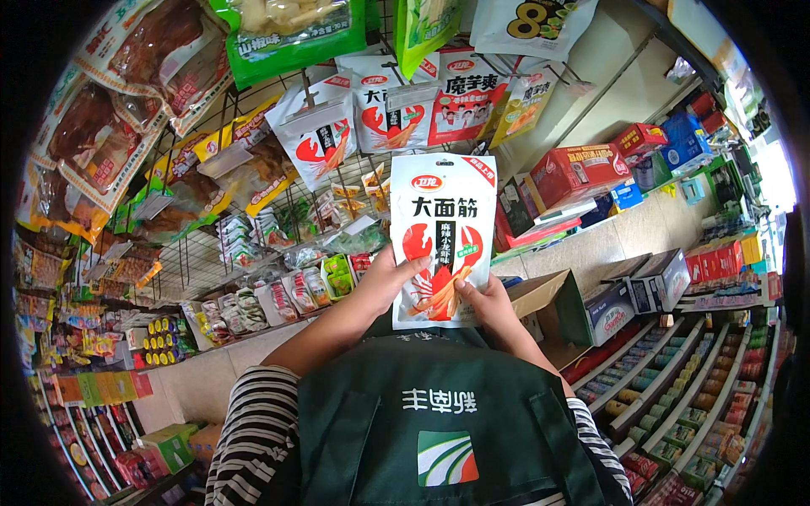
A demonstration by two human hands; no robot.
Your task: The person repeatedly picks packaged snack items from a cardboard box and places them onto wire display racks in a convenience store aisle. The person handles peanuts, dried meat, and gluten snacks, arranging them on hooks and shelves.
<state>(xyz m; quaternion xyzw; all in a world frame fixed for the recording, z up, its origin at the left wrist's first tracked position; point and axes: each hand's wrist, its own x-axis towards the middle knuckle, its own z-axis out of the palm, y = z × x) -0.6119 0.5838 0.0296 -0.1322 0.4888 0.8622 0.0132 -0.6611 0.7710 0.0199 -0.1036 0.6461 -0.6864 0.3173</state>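
A white snack packet with a red lobster picture and a hang hole is held upright in front of me. On its left edge my left hand is closed, the thumb lying on the front. My right hand pinches the lower right side, its thumb on the printed food picture. The fingers behind the packet are hidden. Just beyond it, similar white packets and a red packet hang from hooks on a wire rack.
Brown meat packs and a green pouch hang at upper left. Small packets stand in open boxes on a shelf below. At right are an open cardboard box, red cartons and slanted racks of cans. I wear a green apron.
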